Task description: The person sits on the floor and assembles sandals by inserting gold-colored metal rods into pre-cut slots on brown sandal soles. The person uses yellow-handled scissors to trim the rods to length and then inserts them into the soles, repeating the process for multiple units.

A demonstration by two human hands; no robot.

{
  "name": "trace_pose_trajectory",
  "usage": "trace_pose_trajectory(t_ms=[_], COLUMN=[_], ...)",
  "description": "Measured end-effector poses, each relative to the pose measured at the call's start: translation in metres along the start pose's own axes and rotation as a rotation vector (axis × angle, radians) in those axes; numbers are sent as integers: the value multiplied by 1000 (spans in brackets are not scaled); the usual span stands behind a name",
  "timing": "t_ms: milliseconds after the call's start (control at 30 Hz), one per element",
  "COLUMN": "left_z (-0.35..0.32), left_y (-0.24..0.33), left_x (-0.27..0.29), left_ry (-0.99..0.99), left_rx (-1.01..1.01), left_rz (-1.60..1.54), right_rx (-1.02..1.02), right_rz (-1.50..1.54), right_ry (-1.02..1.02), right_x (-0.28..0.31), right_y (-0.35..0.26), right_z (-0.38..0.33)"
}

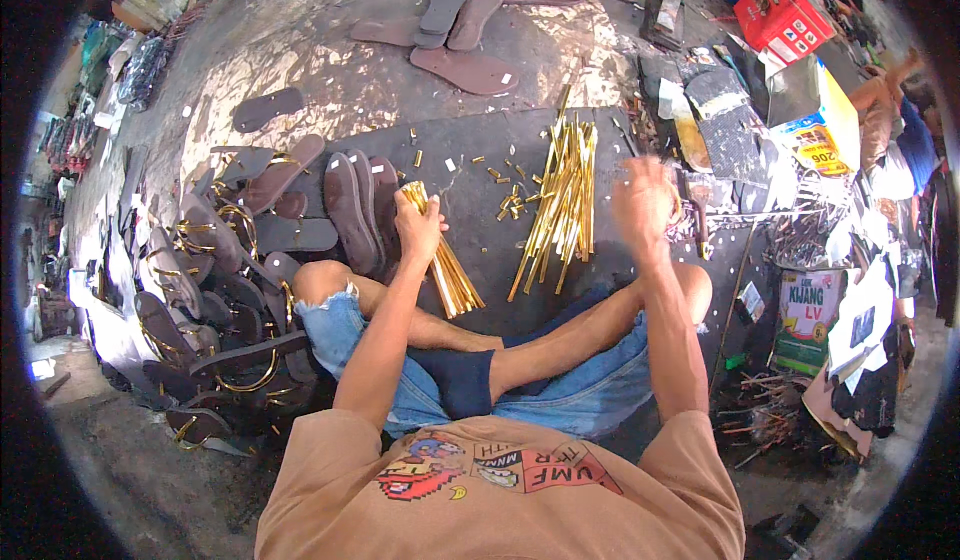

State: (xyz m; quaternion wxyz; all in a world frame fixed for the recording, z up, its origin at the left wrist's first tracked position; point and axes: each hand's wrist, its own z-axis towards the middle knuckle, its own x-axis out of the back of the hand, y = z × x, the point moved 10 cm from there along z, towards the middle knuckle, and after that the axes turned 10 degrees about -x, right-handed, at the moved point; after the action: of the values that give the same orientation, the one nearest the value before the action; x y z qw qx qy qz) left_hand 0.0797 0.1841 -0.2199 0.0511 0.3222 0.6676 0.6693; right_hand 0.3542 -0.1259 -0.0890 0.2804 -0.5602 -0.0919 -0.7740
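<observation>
A grey, worn concrete floor [330, 50] fills the view, and a dark mat [480, 230] lies on it in front of a person who sits cross-legged in frayed denim shorts and an orange printed shirt. To the person's left a big heap of dark brown sandals with gold straps [215, 290] spreads along the floor, and a few plain brown soles [450, 40] lie farther off near the top of the view. On the right stand a red carton [782, 10], a yellow and white box [822, 125] and a mess of black sole pieces [735, 135] and scraps. On the mat, well apart from the left hand, lies a loose bundle of long gold strips [565, 195], with short gold offcuts [505, 175] scattered just beside it. The left hand [418, 228] is closed in a fist around a second bunch of gold strips [442, 255], gripping it near the upper end while the lower ends fan out over the mat beside the left knee. The right hand [645, 200] is raised above the mat near the right knee and is blurred; its fingers look loosely spread, but whether it holds anything cannot be told. Another person sits at the far right edge.
</observation>
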Motion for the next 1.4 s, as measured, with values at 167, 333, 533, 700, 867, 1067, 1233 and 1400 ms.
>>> trace_pose_trajectory(t_ms=[167, 333, 533, 700, 867, 1067, 1233, 1400], left_z=[0, 6, 0, 12, 7, -2, 14, 5], left_y=[13, -6, -5, -19, -21, 5, -23, -33], left_x=[-3, 3, 28, 36, 41, 49, 57, 67], left_ry=[73, -25, 79, 167, 108, 156, 346, 358], left_rx=[-360, -158, -50, -138, 80, 175, -100, -21], left_rz=[372, 274, -58, 59, -6, -148, 69, -68], right_rx=[575, 406, 324, 939, 682, 57, 238, 707], right_rz=[241, -110, -191, 121, 132, -68, 109, 228], right_ry=[-530, -498, -547, -375, -445, -362, -103, -248], right_x=[-44, -60, -59, -74, -120, -125, -103, -135], right_y=[-138, -82, -74, -212, -225, -36, -143, -332], right_z=[-85, -64, -63, -141, -59, 61, 44, -58])
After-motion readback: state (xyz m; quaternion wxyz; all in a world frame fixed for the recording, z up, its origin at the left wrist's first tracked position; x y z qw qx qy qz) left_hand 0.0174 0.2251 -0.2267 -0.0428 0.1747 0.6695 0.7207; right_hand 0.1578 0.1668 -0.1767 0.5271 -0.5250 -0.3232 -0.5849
